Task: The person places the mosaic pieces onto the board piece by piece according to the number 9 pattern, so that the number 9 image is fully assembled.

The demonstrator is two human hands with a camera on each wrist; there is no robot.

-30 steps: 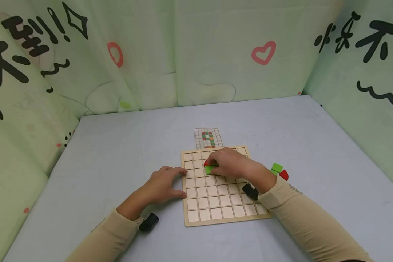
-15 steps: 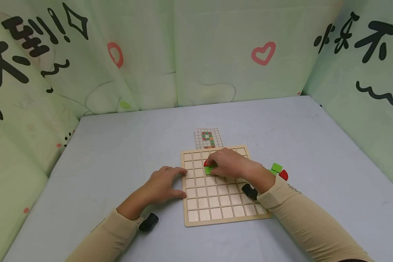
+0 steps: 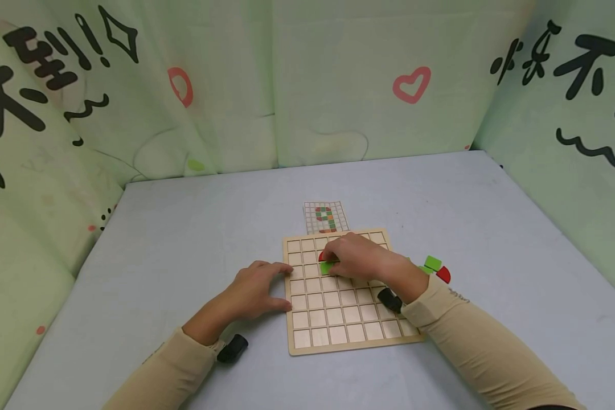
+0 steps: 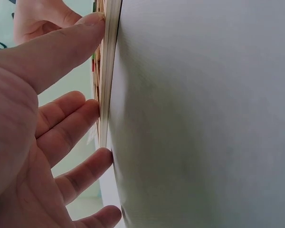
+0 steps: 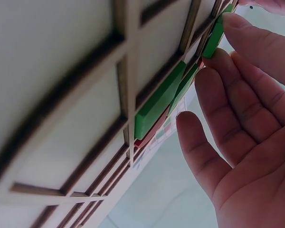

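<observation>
A wooden grid board [image 3: 333, 316] lies flat on the table, with square cells. My left hand [image 3: 251, 289] rests at its left edge, thumb and fingers spread and fairly straight; in the left wrist view the thumb and fingertips touch the board's side. Over the upper middle cells, my right hand [image 3: 356, 256] pinches a green square tile [image 5: 215, 37] between thumb and fingertips. Beside it on the board sits a red quarter-round tile [image 3: 321, 257]. In the right wrist view another green tile [image 5: 159, 102] stands in the grid, nearer the camera. My right hand hides several cells from the head view.
A printed pattern card [image 3: 325, 216] lies just behind the board. Right of the board, a loose green tile [image 3: 433, 263] and a red quarter-round tile [image 3: 443, 275] lie by my right forearm, with other green tiles partly hidden. A printed curtain [image 3: 333, 85] encloses the table.
</observation>
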